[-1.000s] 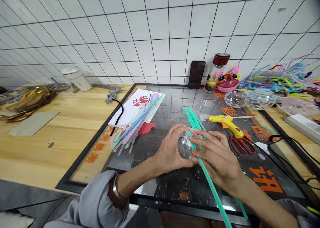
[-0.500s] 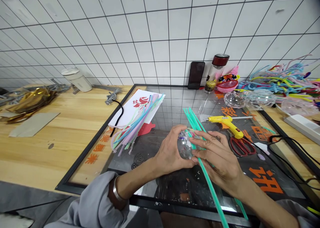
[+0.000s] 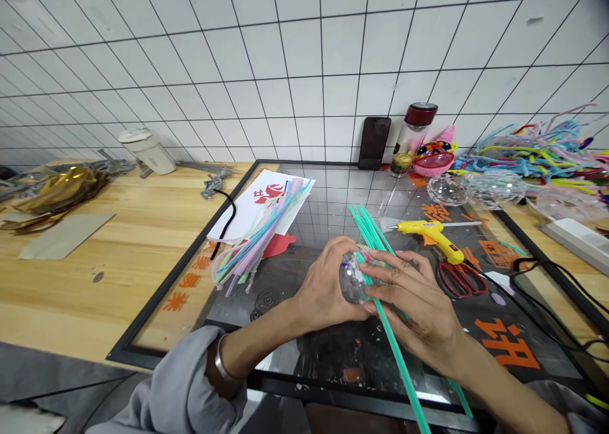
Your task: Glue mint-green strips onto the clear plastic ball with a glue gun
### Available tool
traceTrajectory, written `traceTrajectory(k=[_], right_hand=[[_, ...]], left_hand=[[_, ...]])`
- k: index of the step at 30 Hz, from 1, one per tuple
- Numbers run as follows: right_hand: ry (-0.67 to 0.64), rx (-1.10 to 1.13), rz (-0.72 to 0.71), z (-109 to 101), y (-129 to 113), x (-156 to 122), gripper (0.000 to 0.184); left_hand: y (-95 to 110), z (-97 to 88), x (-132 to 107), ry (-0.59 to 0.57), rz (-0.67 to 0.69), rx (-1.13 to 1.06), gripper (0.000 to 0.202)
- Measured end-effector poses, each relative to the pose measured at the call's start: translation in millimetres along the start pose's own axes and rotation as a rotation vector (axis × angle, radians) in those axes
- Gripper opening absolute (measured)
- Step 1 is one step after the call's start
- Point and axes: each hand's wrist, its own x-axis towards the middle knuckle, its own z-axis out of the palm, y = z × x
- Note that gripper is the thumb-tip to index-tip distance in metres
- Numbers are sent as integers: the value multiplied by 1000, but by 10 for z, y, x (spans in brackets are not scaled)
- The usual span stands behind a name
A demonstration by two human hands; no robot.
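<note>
My left hand [image 3: 326,288] curls round the left side of a clear plastic ball [image 3: 352,280], thumb below and fingers on top. Across the ball's right side lie several long green strips [image 3: 397,351], running from the glass toward the table's front edge. My right hand [image 3: 413,297] lies over these strips, its fingers pressing them against the ball. Some coloured bits show at the top of the ball, too small to name. The ball's right part is hidden under my right fingers.
A yellow glue gun [image 3: 435,236] and red-handled scissors [image 3: 461,280] lie right of my hands, with a black cord nearby. Pastel strips [image 3: 259,237] rest on white paper [image 3: 238,213] at left. A phone [image 3: 373,143] and glass bottle [image 3: 413,139] stand by the tiled wall.
Both hands keep almost the same place and hold. The whole view has shifted very slightly.
</note>
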Motion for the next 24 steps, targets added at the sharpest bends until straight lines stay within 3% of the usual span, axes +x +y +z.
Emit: traceTrajectory(k=[6, 13, 24], right_hand=[[10, -1, 11, -3, 3, 6, 16], [4, 14, 18, -10, -15, 8, 17], [-14, 20, -3, -1, -17, 2, 14]], left_hand=[[38, 3, -27, -16, -146, -45, 97], [13, -33, 21, -43, -2, -4, 81], [58, -75, 48, -93, -100, -38, 80]])
